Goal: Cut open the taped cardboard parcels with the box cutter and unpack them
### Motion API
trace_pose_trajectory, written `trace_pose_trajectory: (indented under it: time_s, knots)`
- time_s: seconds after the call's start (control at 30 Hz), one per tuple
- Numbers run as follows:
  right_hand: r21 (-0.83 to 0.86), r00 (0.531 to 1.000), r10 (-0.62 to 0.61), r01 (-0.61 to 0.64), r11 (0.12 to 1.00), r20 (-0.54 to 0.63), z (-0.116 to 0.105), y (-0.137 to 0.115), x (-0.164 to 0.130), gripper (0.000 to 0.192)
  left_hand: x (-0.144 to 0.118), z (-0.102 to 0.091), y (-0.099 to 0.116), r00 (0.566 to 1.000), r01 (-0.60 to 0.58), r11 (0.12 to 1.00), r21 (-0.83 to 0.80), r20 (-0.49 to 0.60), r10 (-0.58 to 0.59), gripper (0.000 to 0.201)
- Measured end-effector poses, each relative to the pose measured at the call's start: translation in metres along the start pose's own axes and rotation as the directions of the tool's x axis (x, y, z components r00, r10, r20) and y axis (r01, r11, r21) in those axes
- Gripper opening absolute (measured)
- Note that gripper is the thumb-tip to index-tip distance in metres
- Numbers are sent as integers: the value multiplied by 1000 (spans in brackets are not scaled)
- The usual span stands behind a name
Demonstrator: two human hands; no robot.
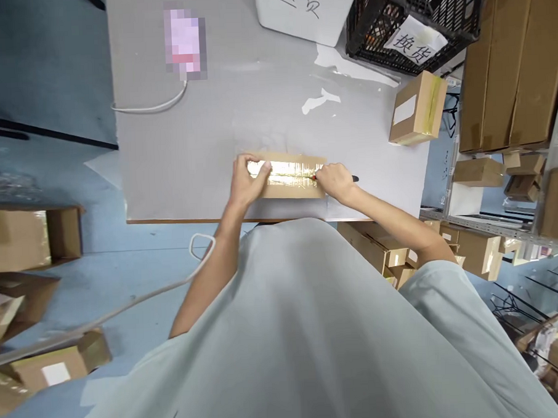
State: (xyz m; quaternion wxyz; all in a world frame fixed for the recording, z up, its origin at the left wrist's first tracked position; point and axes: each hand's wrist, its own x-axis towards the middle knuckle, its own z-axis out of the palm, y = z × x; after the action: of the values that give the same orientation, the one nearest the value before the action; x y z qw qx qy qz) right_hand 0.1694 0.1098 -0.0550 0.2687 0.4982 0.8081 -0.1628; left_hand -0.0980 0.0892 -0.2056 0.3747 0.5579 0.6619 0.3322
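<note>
Head view: the left hand (244, 181) presses flat on the left end of a taped cardboard box (287, 175) at the bench's (189, 163) near edge, while the right hand (336, 180) pinches a dark pen-like tool (354, 178) at the box's right end. The box looks light and stiff, its glossy tape slippery; the bare cardboard sides seem the better hold. Another small carton (417, 109) sits further right.

obj on table (185, 40) pixelated | white bin (305, 7) cut by top edge
</note>
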Motion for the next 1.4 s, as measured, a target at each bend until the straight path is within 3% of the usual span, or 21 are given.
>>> trace_pose_trajectory:
  time_s: [0.07, 0.13, 0.3, 0.47, 0.63, 0.8, 0.97, 1.07, 1.17, 1.3, 1.4]
  knots:
    - [7, 1000, -21, 21, 1000, -3, 3, 5, 1, 32, -6, 13, 12, 988, 56, 996, 70, -147, -45, 39]
    - [16, 1000, -27, 27, 1000, 6, 7, 14, -4, 32, -12, 21, 18, 972, 82, 988, 128, -228, -51, 39]
    - [46, 998, -15, 12, 999, 62, 20, 41, -27, 40, -16, 21, 13, 971, 105, 980, 170, -230, -64, 38]
    - [62, 998, -54, 52, 997, 29, 34, 61, -24, 39, -13, 20, 15, 970, 122, 981, 149, -229, -86, 37]
    - [183, 987, -147, 155, 971, -58, 77, 88, -7, 43, -14, 20, 23, 964, 127, 979, 158, -251, -85, 36]
    - [418, 985, -6, 79, 905, -174, 129, 72, 10, 40, -12, 17, 21, 959, 115, 973, 201, -279, -55, 36]
    - [585, 945, 102, 106, 804, -311, 155, 41, 10, 41, -7, 2, 13, 966, 125, 970, 209, -250, -71, 32]
    - [684, 919, 158, 145, 715, -361, 168, 28, 9, 43, -5, -6, 10, 972, 113, 977, 184, -224, -70, 33]
    - [829, 891, 278, 167, 535, -359, 182, 16, 13, 49, -2, -16, 4, 970, 114, 984, 140, -228, -80, 34]
    - [967, 847, 485, 121, 224, -219, 192, -4, 20, 55, 7, -39, -11, 960, 159, 983, 93, -245, -132, 32]
    - [989, 851, 504, 108, 102, -145, 180, -24, 19, 60, 12, -54, -24, 953, 163, 983, 81, -269, -136, 32]
